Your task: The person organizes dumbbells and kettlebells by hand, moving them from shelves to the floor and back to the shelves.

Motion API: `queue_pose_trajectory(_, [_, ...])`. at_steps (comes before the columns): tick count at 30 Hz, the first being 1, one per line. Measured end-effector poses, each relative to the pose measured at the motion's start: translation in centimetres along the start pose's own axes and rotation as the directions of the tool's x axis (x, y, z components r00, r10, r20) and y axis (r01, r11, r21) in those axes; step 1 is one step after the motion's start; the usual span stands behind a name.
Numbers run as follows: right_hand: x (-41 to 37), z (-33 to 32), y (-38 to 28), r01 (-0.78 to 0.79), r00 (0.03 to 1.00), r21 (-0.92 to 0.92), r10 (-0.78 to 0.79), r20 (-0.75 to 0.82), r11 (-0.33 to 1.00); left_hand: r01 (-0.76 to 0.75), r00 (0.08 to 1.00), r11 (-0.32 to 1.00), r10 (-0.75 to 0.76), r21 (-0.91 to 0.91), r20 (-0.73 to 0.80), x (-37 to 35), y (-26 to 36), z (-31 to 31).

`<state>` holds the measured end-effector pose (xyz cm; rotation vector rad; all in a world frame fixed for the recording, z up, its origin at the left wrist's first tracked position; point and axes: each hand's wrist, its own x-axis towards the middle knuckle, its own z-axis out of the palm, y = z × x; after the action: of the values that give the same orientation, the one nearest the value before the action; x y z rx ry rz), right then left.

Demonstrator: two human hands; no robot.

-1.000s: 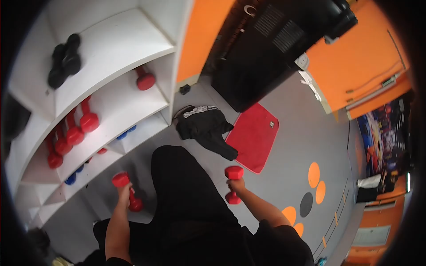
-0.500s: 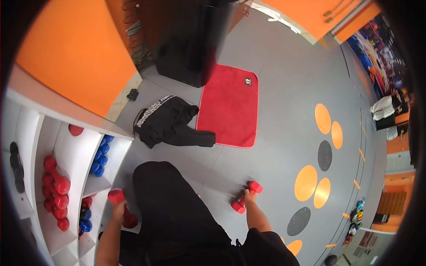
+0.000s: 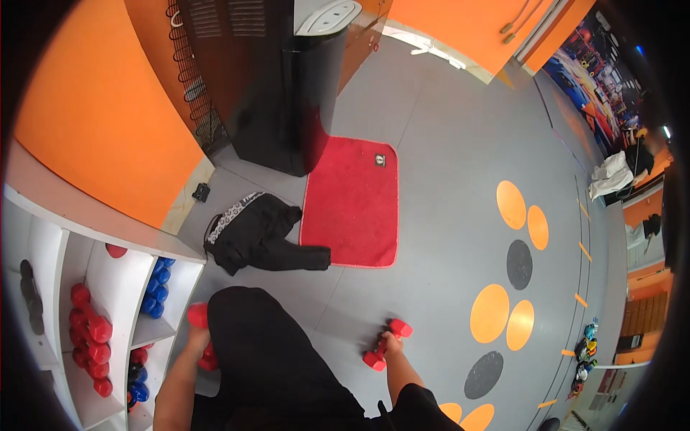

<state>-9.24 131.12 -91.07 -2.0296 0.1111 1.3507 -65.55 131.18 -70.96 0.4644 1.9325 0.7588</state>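
My left hand (image 3: 197, 336) is closed around a red dumbbell (image 3: 198, 314) beside my black-clad leg (image 3: 266, 352). The leg hides part of that dumbbell, and its other head shows lower down. On the right, my right hand (image 3: 392, 343) grips a second red dumbbell (image 3: 374, 360) by its handle, with a head on either side of the fingers. Both weights are held low, and a shadow lies on the grey floor near the right one.
A white shelf (image 3: 165, 330) at left holds red dumbbells (image 3: 93, 337) and blue dumbbells (image 3: 156, 291). Ahead lie a black garment (image 3: 266, 237) and a red mat (image 3: 352, 205), below a black appliance (image 3: 287, 108). Orange circles (image 3: 490, 314) mark the floor. A person (image 3: 622, 169) is at far right.
The view has tilted up, so the mat, garment and floor circles sit lower and more of the black appliance shows. Both hands still hold their dumbbells; the left one is now partly behind my leg.
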Motion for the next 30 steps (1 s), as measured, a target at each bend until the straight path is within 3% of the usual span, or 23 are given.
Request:
queue_pose_trajectory(2, [1.9,-1.4,1.3,-0.029,0.996,0.241,0.008,0.09,0.97,-0.081,0.996,0.997,0.081,-0.012,-0.034,-0.3,-2.6,-0.7])
queue_pose_trajectory(3, [2.8,-1.7,1.4,-0.03,0.996,0.244,0.008,0.088,0.969,-0.083,0.996,0.997,0.082,-0.01,-0.032,0.1,-3.8,-1.7])
queue_pose_trajectory(5, [3.9,-2.8,1.8,-0.26,0.964,0.503,0.254,0.082,0.824,0.101,0.995,0.992,-0.102,0.076,0.017,0.8,-7.2,-4.8])
queue_pose_trajectory(6, [4.4,-3.2,1.7,-0.323,0.943,0.55,0.311,0.118,0.77,0.106,0.994,0.991,-0.108,0.087,0.023,0.9,-8.7,-6.0])
queue_pose_trajectory(7, [4.1,-2.7,0.9,-0.324,0.941,0.559,0.32,0.109,0.763,0.122,0.993,0.988,-0.121,0.098,-0.011,1.0,-10.2,-7.4])
queue_pose_trajectory(10, [6.3,-1.5,-2.1,-0.419,0.78,0.738,0.626,-0.006,0.529,0.16,0.986,0.981,-0.154,0.109,-0.064,1.5,-13.9,-10.2])
queue_pose_trajectory(12, [7.6,0.4,-5.1,-0.294,0.791,0.773,0.597,-0.133,0.562,0.185,0.981,0.975,-0.178,0.12,-0.073,0.8,-14.5,-11.2])
queue_pose_trajectory(13, [9.5,0.7,-6.6,-0.355,0.841,0.651,0.533,-0.091,0.671,0.194,0.98,0.973,-0.186,0.126,-0.07,0.7,-14.6,-11.2])
queue_pose_trajectory(14, [13.7,0.8,-6.6,-0.267,0.899,0.703,0.433,-0.063,0.658,0.203,0.978,0.971,-0.194,0.127,-0.076,0.3,-14.7,-11.3])
queue_pose_trajectory(15, [11.3,3.1,-10.3,-0.171,0.918,0.696,0.37,-0.145,0.698,0.205,0.977,0.971,-0.196,0.121,-0.085,0.3,-15.0,-11.2])
queue_pose_trajectory(16, [16.6,2.6,-9.9,-0.123,0.989,0.657,0.148,0.017,0.744,0.216,0.975,0.969,-0.206,0.123,-0.085,0.5,-15.6,-11.0])
queue_pose_trajectory(17, [18.2,3.6,-11.3,0.09,0.992,0.645,-0.008,-0.13,0.759,0.227,0.973,0.965,-0.218,0.129,-0.081,0.9,-16.6,-10.9])
queue_pose_trajectory(18, [14.5,3.5,-15.8,0.09,0.991,0.643,-0.002,-0.136,0.76,0.233,0.972,0.963,-0.224,0.133,-0.076,1.2,-17.3,-10.9])
queue_pose_trajectory(20, [5.9,7.8,-20.4,0.21,0.965,0.361,-0.132,-0.229,0.909,0.226,0.974,0.96,-0.221,0.165,-0.05,-0.1,-13.3,-7.6])
queue_pose_trajectory(21, [4.8,8.4,-21.7,0.26,0.937,0.232,-0.186,-0.296,0.937,0.209,0.978,0.96,-0.207,0.187,-0.028,-0.4,-11.6,-6.2])
queue_pose_trajectory(22, [6.2,8.3,-22.3,0.267,0.935,0.233,-0.193,-0.297,0.935,0.205,0.979,0.962,-0.204,0.181,-0.024,0.0,-12.0,-6.0])
queue_pose_trajectory(23, [9.7,7.4,-22.5,0.494,0.821,-0.026,-0.475,-0.316,0.869,0.181,0.983,0.971,-0.184,0.158,0.002,0.3,-13.3,-5.9])
queue_pose_trajectory(24, [11.6,7.3,-23.0,0.667,0.645,-0.276,-0.722,-0.252,0.692,0.154,0.987,0.98,-0.158,0.128,0.025,0.8,-14.4,-5.3])
queue_pose_trajectory(25, [11.1,7.7,-24.0,0.673,0.638,-0.278,-0.728,-0.252,0.686,0.127,0.99,0.987,-0.132,0.097,0.051,1.5,-15.8,-4.7])
queue_pose_trajectory(27, [9.7,8.4,-26.2,0.42,0.583,-0.791,-0.8,-0.141,0.445,0.084,0.991,0.996,-0.088,0.041,0.1,2.1,-18.0,-3.8])
queue_pose_trajectory(28, [7.4,8.9,-27.7,0.351,0.6,-0.867,-0.796,-0.081,0.353,0.09,0.99,0.995,-0.093,0.033,0.103,1.3,-16.9,-2.6])
queue_pose_trajectory(29, [6.5,9.5,-29.0,0.351,0.601,-0.87,-0.796,-0.075,0.346,0.314,0.947,0.916,-0.283,-0.25,0.153,0.4,-15.6,-1.8])
queue_pose_trajectory(30, [6.2,9.8,-30.0,0.385,0.594,-0.868,-0.804,-0.028,0.315,0.501,0.865,0.715,-0.434,-0.488,0.253,0.1,-14.0,-1.2])
